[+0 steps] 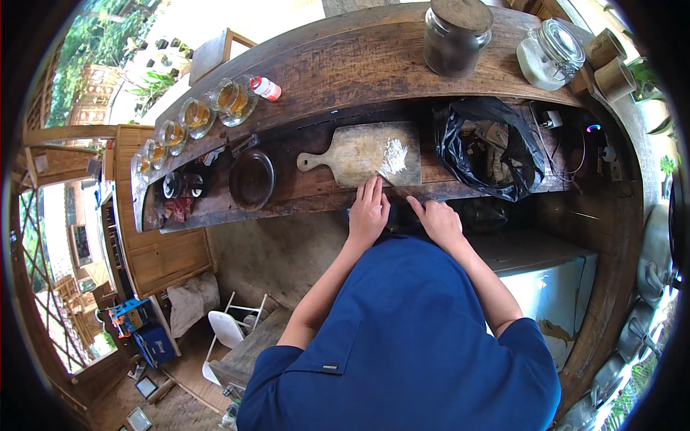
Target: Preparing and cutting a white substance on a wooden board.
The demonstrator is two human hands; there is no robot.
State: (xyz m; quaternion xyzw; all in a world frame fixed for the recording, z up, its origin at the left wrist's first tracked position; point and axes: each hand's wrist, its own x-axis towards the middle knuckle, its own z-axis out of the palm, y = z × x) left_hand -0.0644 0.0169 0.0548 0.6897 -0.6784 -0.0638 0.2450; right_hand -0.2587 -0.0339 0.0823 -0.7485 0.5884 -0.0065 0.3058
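Observation:
A wooden cutting board with a handle [350, 153] lies on the dark shelf in front of me. Thin white strips of food [395, 156] are heaped on its right part. My left hand [369, 209] reaches over the board's near edge, fingers close together and fingertips down; whether they pinch a small piece is hidden. Just right of those fingertips a narrow knife blade [386, 178] lies slantwise, pointing up and left. My right hand [441, 220] is curled at the shelf's front edge with its thumb in line with the blade; the knife's handle is mostly hidden by this hand.
Right of the board stands an open black plastic bag [450, 156]; left is a dark round dish [252, 180]. The upper counter [345, 70] holds glass cups of amber liquid [195, 114], a small red-and-white bottle [265, 88], a lidded jar [455, 51] and a clip-top jar [544, 59]. Cables [558, 161] lie right.

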